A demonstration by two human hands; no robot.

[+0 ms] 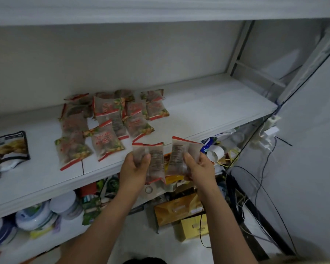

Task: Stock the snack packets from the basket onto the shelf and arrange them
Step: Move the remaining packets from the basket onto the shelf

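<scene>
We've got one snack packet [156, 157] clamped in the grip of our left hand [135, 168] and a second packet [177, 157] clamped in our right hand [200, 168], both at the front edge of the white shelf [208, 111]. Further back on it, the pile of packets [103, 128] lies overlapping.

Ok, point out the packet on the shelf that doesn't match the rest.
The black-bordered packet at the far left of the shelf, lying apart. The red-trimmed packets clustered mid-shelf are all translucent.

Shelf [208, 103] right half bare, open to reach; packets [107, 126] crowd centre-left; dark pouch [10, 149] at left edge.
</scene>
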